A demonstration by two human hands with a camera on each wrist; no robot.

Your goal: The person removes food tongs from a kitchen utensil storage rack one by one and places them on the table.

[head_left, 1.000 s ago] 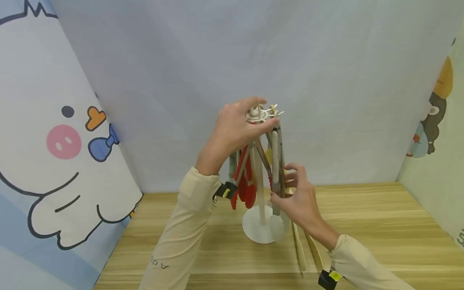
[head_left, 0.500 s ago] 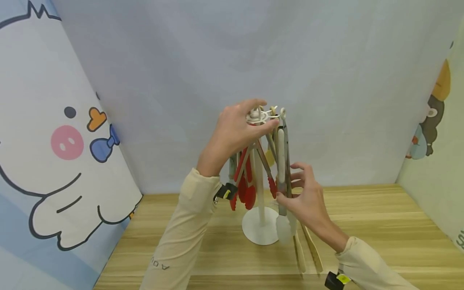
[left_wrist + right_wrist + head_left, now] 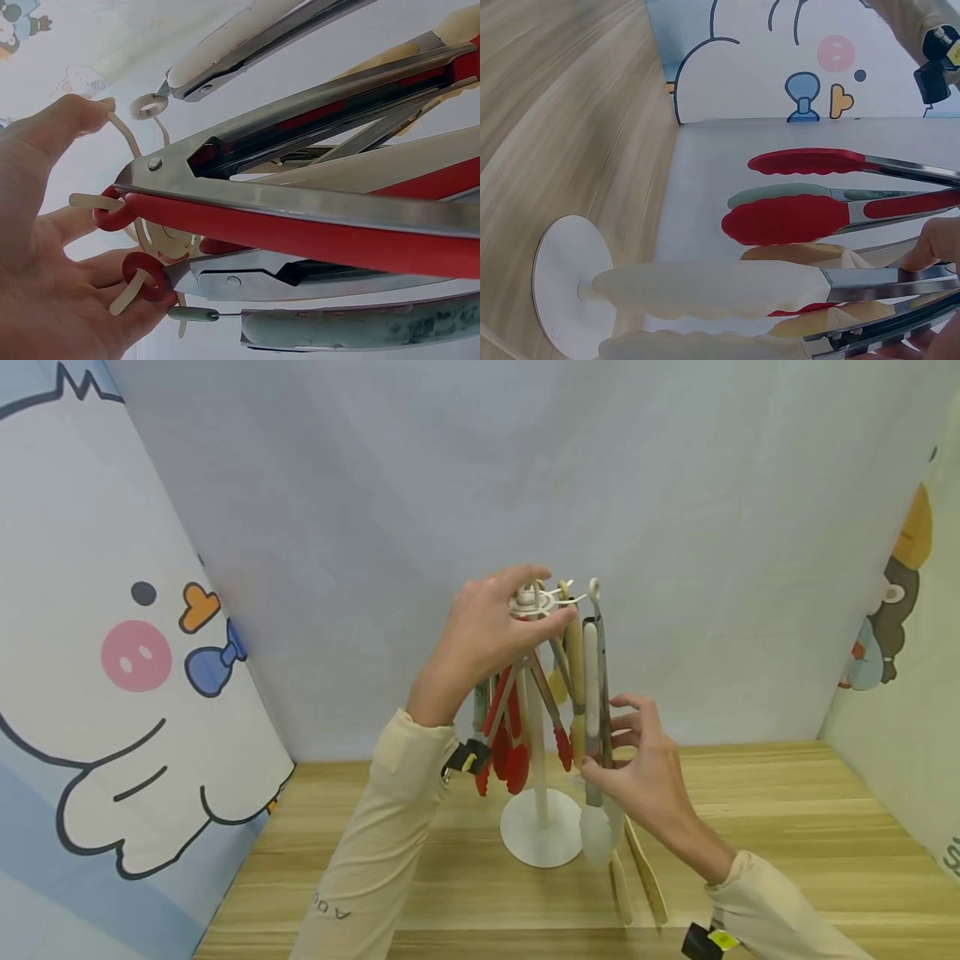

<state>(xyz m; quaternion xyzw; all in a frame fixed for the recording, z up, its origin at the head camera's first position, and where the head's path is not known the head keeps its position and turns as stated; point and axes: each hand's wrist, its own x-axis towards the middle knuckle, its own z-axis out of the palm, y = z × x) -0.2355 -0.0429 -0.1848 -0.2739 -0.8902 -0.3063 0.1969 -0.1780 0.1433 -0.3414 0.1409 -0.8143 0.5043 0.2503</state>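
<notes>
My left hand (image 3: 480, 635) holds the top of a white hanging rack (image 3: 536, 602), its thumb at a hook's end. The right hand (image 3: 645, 760) pinches white-tipped tongs (image 3: 592, 693) by their lower metal part, and they hang upright. In the left wrist view the ring (image 3: 148, 106) of these tongs overlaps the tip of a hook. In the right wrist view their white scalloped heads (image 3: 712, 289) point toward the rack's round base (image 3: 570, 277). Red tongs (image 3: 300, 225) and mint-green tongs (image 3: 337, 324) hang from other hooks, and yellowish tongs (image 3: 575, 668) hang just behind the white pair.
Pale yellow tongs (image 3: 647, 877) lie on the wood-grain table (image 3: 750, 827) to the right of the rack's base. A grey cloth backdrop (image 3: 675, 527) stands behind. Cartoon-printed panels (image 3: 135, 735) flank it on both sides.
My right hand has moved to the right with the white-tipped tongs, and their ring has shifted outward along the hook to its tip. The left hand has stayed at the rack's top.
</notes>
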